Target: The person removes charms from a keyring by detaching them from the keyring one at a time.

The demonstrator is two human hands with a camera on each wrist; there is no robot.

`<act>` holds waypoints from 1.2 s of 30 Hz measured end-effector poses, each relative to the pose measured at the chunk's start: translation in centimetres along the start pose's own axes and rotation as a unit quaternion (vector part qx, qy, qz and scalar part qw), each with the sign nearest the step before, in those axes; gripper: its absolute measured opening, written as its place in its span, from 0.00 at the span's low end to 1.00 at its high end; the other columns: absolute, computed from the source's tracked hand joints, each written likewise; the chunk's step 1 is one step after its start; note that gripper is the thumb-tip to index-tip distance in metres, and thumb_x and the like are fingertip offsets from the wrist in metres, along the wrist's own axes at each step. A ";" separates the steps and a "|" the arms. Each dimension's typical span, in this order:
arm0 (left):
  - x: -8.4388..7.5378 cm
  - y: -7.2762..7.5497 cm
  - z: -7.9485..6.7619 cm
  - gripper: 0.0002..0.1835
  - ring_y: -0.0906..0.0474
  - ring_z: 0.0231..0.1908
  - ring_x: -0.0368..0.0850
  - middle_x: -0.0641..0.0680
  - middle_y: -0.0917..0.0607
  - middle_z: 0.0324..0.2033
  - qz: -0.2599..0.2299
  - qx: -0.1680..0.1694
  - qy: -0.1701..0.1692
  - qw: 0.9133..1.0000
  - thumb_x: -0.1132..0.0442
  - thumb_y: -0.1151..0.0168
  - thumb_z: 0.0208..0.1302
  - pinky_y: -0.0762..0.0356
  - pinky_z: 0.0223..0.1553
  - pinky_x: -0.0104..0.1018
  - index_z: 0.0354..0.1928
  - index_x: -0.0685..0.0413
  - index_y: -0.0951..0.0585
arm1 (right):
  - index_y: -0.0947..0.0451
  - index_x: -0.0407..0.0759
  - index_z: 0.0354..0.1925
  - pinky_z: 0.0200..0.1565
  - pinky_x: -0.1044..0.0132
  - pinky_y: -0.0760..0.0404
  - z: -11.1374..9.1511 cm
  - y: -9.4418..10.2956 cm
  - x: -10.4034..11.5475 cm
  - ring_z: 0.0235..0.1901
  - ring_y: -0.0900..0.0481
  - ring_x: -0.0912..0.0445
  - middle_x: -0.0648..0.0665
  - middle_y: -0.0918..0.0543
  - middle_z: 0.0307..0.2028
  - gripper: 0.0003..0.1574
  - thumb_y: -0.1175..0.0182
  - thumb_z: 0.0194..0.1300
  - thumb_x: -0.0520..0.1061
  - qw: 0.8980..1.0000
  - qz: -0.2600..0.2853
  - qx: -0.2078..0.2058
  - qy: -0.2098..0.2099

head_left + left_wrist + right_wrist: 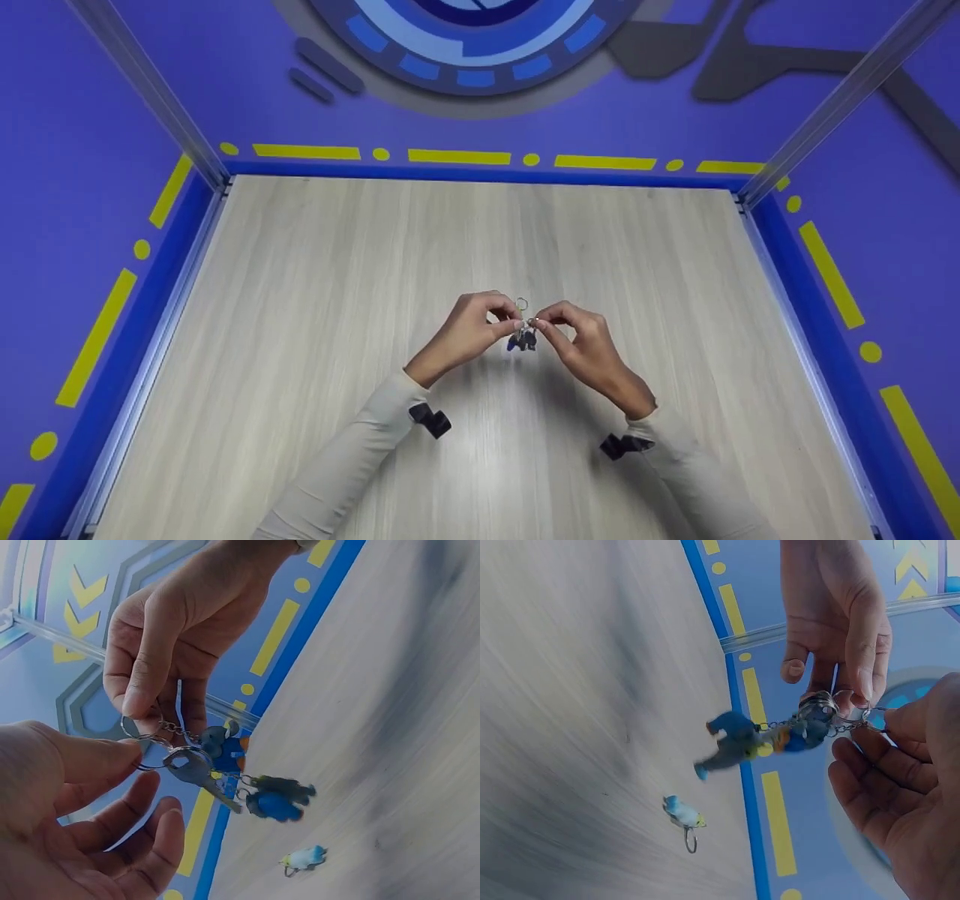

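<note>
A bunch of keyrings hangs between the two hands in front of the person. My left hand pinches a metal ring between thumb and index finger, the other fingers loosely bent. Opposite it, my right hand pinches a linked ring with thumb and fingertip. From the rings dangle a metal key and several small figurines on chains, among them a grey and blue one and a blue one with dark parts. Exactly how the rings interlink is too small to tell.
On the wood-grain table lies a pale blue and white figurine keychain with its own ring, beyond the hands. Blue walls with yellow dashes and metal corner posts enclose the table on three sides.
</note>
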State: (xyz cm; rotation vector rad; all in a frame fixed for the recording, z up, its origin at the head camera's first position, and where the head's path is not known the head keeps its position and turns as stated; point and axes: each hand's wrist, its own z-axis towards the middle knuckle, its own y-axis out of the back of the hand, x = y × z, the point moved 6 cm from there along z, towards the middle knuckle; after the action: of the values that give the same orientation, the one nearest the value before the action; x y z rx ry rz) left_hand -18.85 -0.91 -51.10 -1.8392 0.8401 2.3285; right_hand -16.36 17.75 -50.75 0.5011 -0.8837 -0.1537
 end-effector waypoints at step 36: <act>0.7 -0.2 0.3 0.05 0.16 0.43 0.41 0.50 0.10 0.39 0.016 0.001 -0.001 1.000 0.71 0.27 0.70 0.19 0.42 0.33 0.35 0.56 0.10 | 0.13 0.37 0.42 0.49 0.68 0.14 -0.3 -0.1 -1.5 0.39 0.09 0.52 0.44 0.08 0.39 0.02 0.30 0.74 0.32 0.999 0.010 0.009 -0.047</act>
State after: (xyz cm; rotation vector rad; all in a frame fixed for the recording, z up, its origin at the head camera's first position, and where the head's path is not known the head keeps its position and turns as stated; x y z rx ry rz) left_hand -19.22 -0.76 -51.79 -1.8371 0.8771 2.3456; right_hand -17.04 18.31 -52.01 0.5039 -0.9827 -0.1519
